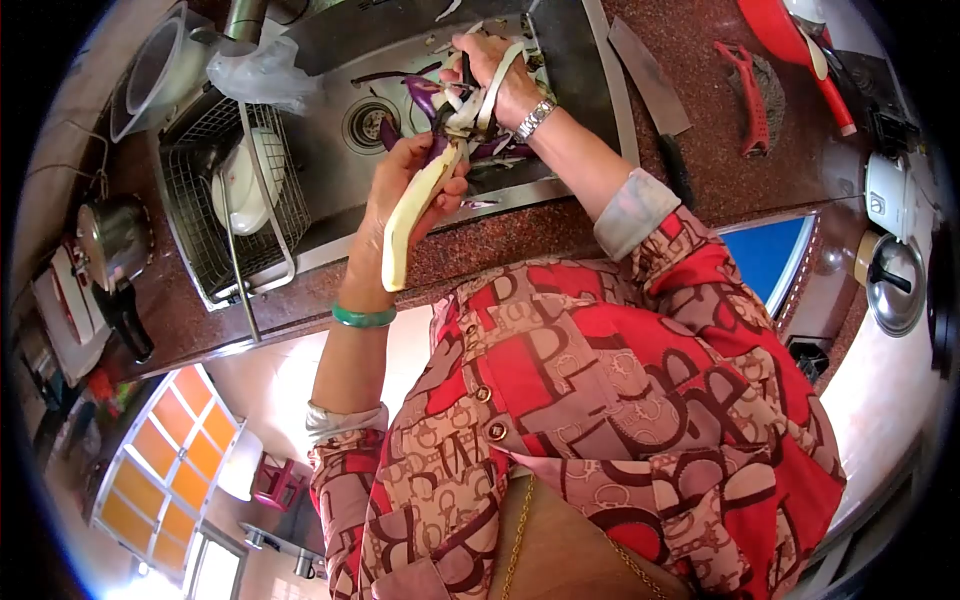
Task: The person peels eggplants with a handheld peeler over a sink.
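My left hand (pixel 413 190), with a green bangle at the wrist, grips a long eggplant (pixel 399 245) over the front edge of the sink. Its near part is peeled pale; purple skin shows by the fingers. My right hand (pixel 497 78), wearing a metal watch, is closed around a black-handled peeler (pixel 466 68) whose blade is hidden. A pale strip of peel (pixel 497 88) drapes across that hand. Between both hands lie purple and white peelings (pixel 463 112) and more purple eggplant (pixel 422 93), partly covered.
Scraps litter the steel sink (pixel 340 85) around its drain (pixel 370 124). A wire basket (pixel 190 200) holding a white dish (pixel 247 185) sits at left, beside a plastic bag (pixel 262 75). On the right counter lie a cleaver (pixel 648 75) and a red-handled tool (pixel 750 100).
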`<state>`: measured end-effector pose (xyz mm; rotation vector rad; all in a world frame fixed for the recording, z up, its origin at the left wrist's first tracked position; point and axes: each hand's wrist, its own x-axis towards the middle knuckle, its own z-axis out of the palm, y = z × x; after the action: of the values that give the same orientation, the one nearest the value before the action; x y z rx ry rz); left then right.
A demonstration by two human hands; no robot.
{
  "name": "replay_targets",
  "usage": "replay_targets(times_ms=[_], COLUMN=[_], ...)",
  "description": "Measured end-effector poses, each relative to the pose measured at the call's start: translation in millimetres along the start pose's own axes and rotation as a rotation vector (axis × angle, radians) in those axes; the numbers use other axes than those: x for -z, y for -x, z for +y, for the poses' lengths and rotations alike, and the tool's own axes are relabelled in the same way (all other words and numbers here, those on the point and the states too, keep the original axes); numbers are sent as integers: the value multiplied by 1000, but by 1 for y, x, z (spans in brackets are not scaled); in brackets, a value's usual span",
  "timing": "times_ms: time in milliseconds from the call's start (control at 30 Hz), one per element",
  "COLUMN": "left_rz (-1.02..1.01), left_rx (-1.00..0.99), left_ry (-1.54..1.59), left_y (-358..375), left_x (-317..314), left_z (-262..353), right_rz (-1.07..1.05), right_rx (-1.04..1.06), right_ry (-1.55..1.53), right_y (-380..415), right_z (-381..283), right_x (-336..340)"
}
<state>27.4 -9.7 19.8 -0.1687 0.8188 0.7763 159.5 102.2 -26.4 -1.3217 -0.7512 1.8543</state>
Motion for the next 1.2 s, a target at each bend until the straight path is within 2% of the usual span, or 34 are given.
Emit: replay_targets(times_ms=[33, 67, 133, 167, 200, 233, 267, 300, 333, 400, 467, 533, 567, 600, 667, 733, 800, 833, 933, 967, 1000, 1067, 1100, 1133, 1167, 1200], left_rz=[27, 54, -15, -116, -217, -97, -97, -54, -10, 19, 51, -41, 14, 18, -86, -51, 23, 146, 243, 224, 224, 227, 359, 358, 384, 410], left_rx=[-14, -27, -23, 28, 80, 60, 60, 52, 46, 82, 110, 160, 204, 204, 207, 160, 73, 50, -9, -66, -67, -139, -180, -180, -220, -261], left_ry=[-2, -4, 10, 60, 112, 58, 57, 50, 43, 51, 61, 88, 57, 57, 103, 141, 208, 172, 96, 50, 48, -92, -129, -129, -140, -150], left_y=[-1, -1, -7, -11, -9, -5, -2, 1, 2, 4, 8, 13, 19, 22, 23, 18, 10, 10, 2, -1, -5, -9, -8, -8, -8, -8], left_x=[-5, -7, 1, 8, 4, -2, -4, -6, -6, -6, -5, -2, -4, -1, 5, 6, 5, -7, -13, -10, -6, -2, -10, -12, -14, -15], left_z=[-3, -4, -2, -1, 0, -1, -2, -4, -5, -7, -8, -9, -11, -13, -19, -17, -12, -10, -11, -12, -13, -12, -12, -13, -15, -16], right_rz=[-9, -10, 127, 51, 52, 48, 42, 57, 58, -21, -32, 33, 84, 45, 44, 30, 31, 5, 18, 21, 120, 162, 125, 91, 168, 158], right_rx=[91, 91, 937, 394, 394, 278, 162, 261, 261, 493, 451, 369, 467, 230, 205, 212, 345, 295, 208, 240, 216, 369, 497, 627, 698, 840], right_ry=[57, 58, 1144, 619, 619, 397, 175, 292, 290, 496, 434, 333, 373, 29, 159, -2, 309, 153, 181, 289, 457, 473, 535, 594, 635, 693], right_y=[4, -2, -2, 1, 1, 0, 0, -7, -18, -34, -38, -37, -38, -45, -44, -37, -18, -16, -3, 2, 3, -1, -14, -28, -39, -39], right_z=[1, 11, 16, 19, 19, 18, 18, 21, 26, 25, 16, -1, -12, -21, -39, -35, -24, -15, 4, 8, 15, 38, 54, 71, 80, 69], right_x=[-1, 2, -1, 0, -2, -4, -6, -5, -1, 1, 1, -4, -4, -6, 3, -2, 1, -3, -7, -7, -8, -10, -4, 2, 1, 3])
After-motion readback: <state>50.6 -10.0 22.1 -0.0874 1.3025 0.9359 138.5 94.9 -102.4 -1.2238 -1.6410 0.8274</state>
